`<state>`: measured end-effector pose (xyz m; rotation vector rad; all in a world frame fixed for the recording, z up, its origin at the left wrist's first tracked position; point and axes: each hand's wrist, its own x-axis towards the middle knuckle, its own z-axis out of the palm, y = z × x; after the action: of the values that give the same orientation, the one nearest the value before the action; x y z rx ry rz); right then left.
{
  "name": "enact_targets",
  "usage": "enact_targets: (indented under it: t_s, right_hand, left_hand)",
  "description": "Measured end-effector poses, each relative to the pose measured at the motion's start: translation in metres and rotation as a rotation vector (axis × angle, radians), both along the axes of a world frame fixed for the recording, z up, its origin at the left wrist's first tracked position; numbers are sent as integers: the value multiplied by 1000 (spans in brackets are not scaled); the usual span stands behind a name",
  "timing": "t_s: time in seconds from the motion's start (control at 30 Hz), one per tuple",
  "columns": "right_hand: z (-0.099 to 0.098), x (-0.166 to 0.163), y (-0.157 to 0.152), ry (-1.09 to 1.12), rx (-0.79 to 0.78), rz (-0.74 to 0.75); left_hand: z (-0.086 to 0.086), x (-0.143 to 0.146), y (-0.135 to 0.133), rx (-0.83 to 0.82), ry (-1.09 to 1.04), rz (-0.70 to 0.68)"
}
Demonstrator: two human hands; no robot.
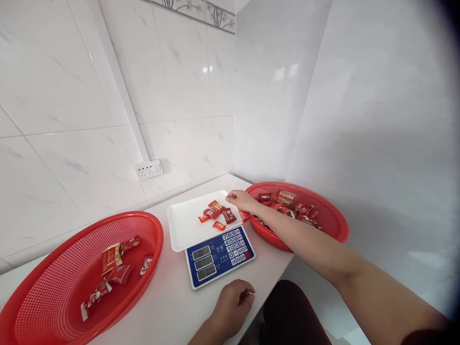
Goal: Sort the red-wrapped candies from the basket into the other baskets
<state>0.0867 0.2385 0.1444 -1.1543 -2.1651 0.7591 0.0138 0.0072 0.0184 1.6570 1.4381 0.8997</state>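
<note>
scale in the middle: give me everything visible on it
The scale is a low electronic unit. Its blue sloped front has three small displays at left, readings illegible, and a keypad of white keys plus one red. A white rectangular pan on top carries several red wrapped packets. It stands on the white counter. The right hand is at the pan's far corner, contact unclear. The left hand rests in front, apart.

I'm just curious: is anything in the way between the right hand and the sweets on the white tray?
Nothing visible. The right hand is over the tray's far right corner, just beside the sweets, with only bare tray between them.
</note>
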Motion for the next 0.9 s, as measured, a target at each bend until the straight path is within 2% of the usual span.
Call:
enact_targets:
  t_s: [0.33,0.43,0.53,0.7,0.9]
  right_hand:
    - [4,36,7,51,-53,-97]
    - [8,24,2,35,-52,-100]
    - [16,-5,-3,29,-26,-42]
    - [21,-45,-13,21,92,66]
    - [-2,-30,-33,-48,217,124]
  left_hand:
    - [0,-1,0,4,15,-8]
    - [1,0,0,-7,12,-7]
    - [2,0,0,-9,21,0]
    - [4,0,-2,9,54,-12]
    - [2,0,-1,9,52,-16]
